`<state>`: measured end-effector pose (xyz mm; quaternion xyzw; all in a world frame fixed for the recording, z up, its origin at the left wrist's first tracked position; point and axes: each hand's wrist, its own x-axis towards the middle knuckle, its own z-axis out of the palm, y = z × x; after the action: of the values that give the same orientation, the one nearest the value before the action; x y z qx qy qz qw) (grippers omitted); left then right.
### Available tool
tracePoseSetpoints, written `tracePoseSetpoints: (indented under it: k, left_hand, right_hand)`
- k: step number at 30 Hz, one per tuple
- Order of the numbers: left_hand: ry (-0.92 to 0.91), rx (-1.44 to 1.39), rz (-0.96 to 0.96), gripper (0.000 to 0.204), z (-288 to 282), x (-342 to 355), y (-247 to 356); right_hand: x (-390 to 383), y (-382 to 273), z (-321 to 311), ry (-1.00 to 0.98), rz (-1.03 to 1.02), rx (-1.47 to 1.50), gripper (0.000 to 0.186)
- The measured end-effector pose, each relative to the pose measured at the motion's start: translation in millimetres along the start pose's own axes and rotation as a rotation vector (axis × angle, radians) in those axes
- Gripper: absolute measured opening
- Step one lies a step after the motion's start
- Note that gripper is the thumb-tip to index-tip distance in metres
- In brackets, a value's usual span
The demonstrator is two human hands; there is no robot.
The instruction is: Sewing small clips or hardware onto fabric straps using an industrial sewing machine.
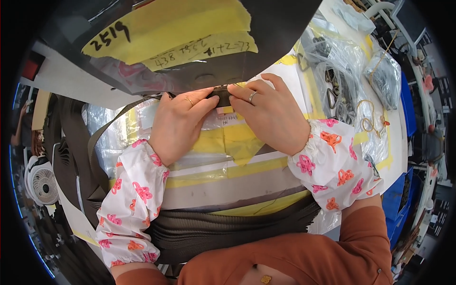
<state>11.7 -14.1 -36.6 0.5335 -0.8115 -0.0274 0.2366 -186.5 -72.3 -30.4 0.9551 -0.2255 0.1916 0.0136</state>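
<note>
A short stretch of dark olive-brown webbing strap (220, 98) lies between my two hands, right under the lower edge of a dark glossy machine housing (280, 28). My left hand (178, 124) is closed, its thumb and forefinger pressing on the strap's left part. From the right, my right hand (273, 114) grips the strap between thumb and forefinger, the other fingers bent beside it. A long tail of the webbing (108, 127) runs off leftward from my left hand. The housing hides what lies beyond my fingertips.
Yellow tape with handwriting covers the housing. Taped papers and clear plastic line the worktop. Metal rings (331, 97) and plastic bags (384, 76) lie at right. Folded webbing (228, 232) is stacked before my body; more webbing (71, 166) hangs left, near a white fan (42, 183).
</note>
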Motion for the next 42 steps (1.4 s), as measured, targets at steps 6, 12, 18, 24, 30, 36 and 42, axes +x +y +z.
tracePoseSetpoints:
  k: [6, 12, 18, 24, 30, 36, 42]
  left_hand:
    - [-0.011, -0.015, 0.006, 0.021, 4, 4, 0]
    - [-0.004, 0.014, 0.014, 0.019, 2, 2, -1]
    - [0.010, 0.024, 0.002, 0.020, 4, 2, -2]
    - [-0.013, -0.001, -0.005, 0.018, 5, 5, -6]
    - [-0.022, -0.034, -0.080, 0.019, 12, 9, -16]
    - [-0.050, 0.030, -0.135, 0.020, 18, 7, -29]
    - [-0.123, 0.018, -0.192, 0.022, 12, 8, -27]
  right_hand:
    - [-4, 6, 2, 0.017, 0.011, -0.019, 0.023]
    - [-2, 6, 7, 0.076, -0.024, -0.046, 0.012]
    - [-2, 5, 2, 0.060, -0.029, -0.085, 0.012]
    - [0, 11, 6, 0.046, -0.015, -0.106, 0.013]
    - [6, 20, 6, -0.011, 0.003, -0.132, 0.014]
    - [12, 20, 5, -0.143, 0.050, -0.133, 0.015]
    - [7, 20, 13, -0.002, 0.068, -0.059, 0.021]
